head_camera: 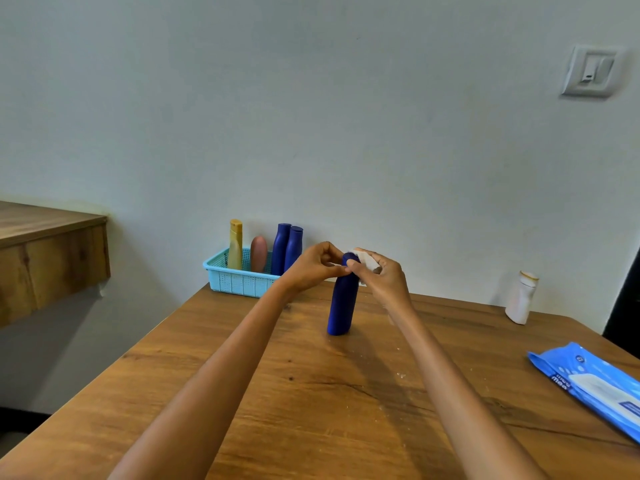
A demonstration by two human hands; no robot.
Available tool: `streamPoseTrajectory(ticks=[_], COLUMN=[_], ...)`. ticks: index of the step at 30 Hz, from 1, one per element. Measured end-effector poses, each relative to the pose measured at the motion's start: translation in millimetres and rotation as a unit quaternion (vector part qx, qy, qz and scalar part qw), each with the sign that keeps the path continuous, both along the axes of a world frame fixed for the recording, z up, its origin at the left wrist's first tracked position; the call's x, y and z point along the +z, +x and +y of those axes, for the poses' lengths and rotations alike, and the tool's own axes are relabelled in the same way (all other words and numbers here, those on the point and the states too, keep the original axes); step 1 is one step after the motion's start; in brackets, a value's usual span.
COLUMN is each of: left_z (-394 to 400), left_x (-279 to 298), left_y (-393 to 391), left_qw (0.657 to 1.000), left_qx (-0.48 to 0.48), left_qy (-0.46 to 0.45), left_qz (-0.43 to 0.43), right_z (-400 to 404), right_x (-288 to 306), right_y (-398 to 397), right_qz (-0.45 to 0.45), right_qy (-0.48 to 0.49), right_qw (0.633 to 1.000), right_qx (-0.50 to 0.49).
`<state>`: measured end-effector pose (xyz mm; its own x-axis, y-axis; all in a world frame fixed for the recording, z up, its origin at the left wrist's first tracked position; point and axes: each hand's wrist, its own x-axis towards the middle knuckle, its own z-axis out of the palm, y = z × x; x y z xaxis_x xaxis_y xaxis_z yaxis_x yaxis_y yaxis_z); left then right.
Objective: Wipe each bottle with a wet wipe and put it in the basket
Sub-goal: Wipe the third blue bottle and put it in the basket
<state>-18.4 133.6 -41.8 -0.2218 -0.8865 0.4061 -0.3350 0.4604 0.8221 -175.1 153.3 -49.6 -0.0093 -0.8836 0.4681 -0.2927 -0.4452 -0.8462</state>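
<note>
A dark blue bottle (341,306) stands upright on the wooden table (311,393), near its middle. My left hand (313,266) pinches the bottle's top from the left. My right hand (379,277) holds a white wet wipe (363,259) against the top from the right. A light blue basket (239,277) sits at the table's far edge by the wall. In it stand a yellow bottle (235,244), a pink bottle (259,254) and two dark blue bottles (286,247). A white bottle (520,297) stands at the far right of the table.
A blue pack of wet wipes (595,386) lies at the table's right edge. A wooden shelf (48,251) juts from the wall on the left. A light switch (590,71) is on the wall at upper right.
</note>
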Motion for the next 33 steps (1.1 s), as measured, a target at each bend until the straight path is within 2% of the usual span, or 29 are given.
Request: streamPoseTrajectory(ticks=[3, 10, 16, 21, 25, 28, 33], left_z=[0, -7, -4, -1, -1, 0, 1], left_x=[-2, -8, -7, -6, -6, -6, -6], left_y=[-6, -4, -11, -19, -18, -20, -21], left_qw=[1.000, 0.997, 0.992, 0.986, 0.985, 0.986, 0.985], left_qx=[0.015, 0.074, 0.109, 0.133, 0.139, 0.140, 0.145], left_qy=[-0.013, -0.024, -0.057, -0.076, -0.073, -0.065, -0.059], left_qz=[0.017, 0.030, -0.036, -0.063, -0.072, -0.067, -0.068], right_z=[2, 1, 2, -1, -5, -8, -7], right_x=[5, 1, 2, 2, 6, 6, -2], right_y=[-3, 7, 8, 9, 5, 3, 3], right_qz=[-0.031, 0.038, -0.005, 0.088, 0.112, 0.080, -0.100], right_qy=[0.009, -0.082, -0.106, -0.101, -0.128, -0.129, -0.023], right_qw=[0.999, 0.993, 0.992, 0.990, 0.985, 0.987, 0.994], right_qx=[0.003, -0.077, -0.070, -0.042, -0.039, -0.049, -0.028])
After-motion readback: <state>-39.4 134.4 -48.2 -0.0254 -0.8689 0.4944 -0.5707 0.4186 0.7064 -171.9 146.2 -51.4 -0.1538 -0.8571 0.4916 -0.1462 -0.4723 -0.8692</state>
